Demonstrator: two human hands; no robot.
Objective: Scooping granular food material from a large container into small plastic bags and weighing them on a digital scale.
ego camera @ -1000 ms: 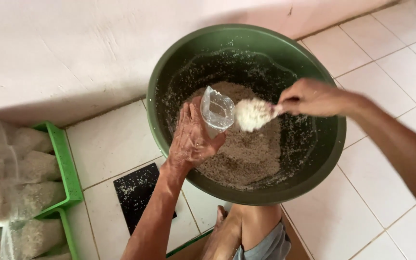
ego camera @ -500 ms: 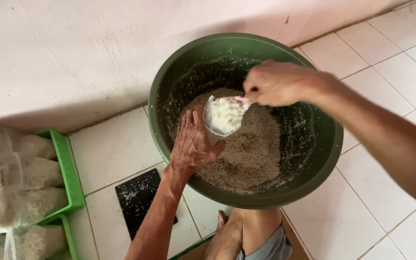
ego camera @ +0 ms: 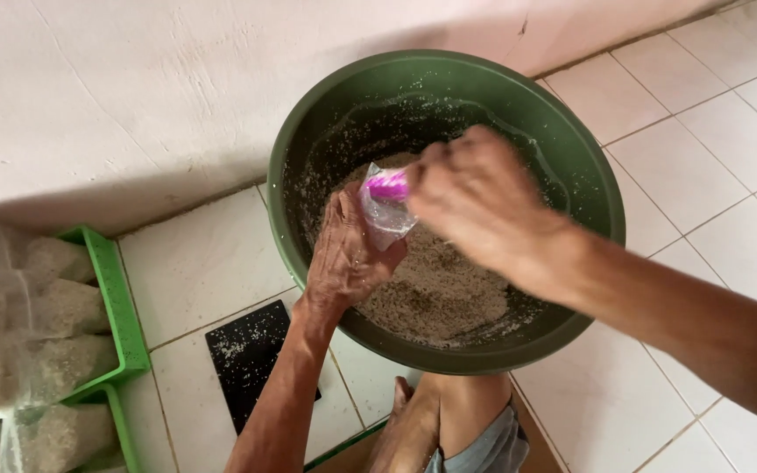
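Observation:
A large dark green basin [ego camera: 562, 149] holds a heap of pale grainy mix [ego camera: 435, 280]. Inside the basin, my left hand [ego camera: 348, 254] holds a small clear plastic bag [ego camera: 385, 217] open and upright. My right hand [ego camera: 475, 201] grips a pink scoop [ego camera: 389, 186] and has its head tipped into the mouth of the bag. The scoop's handle is hidden by my fingers. My hand is blurred with motion.
A green tray [ego camera: 111, 298] at the left edge holds several filled clear bags of the same mix [ego camera: 28, 324]. A black flat slab [ego camera: 247, 359] lies on the white tiled floor [ego camera: 703, 149] near the basin. A pale wall runs behind. My knee [ego camera: 457, 420] sits below the basin.
My right hand carried the loaded scoop from the right side of the basin leftward to the bag and tipped it in. The left hand kept the bag in place.

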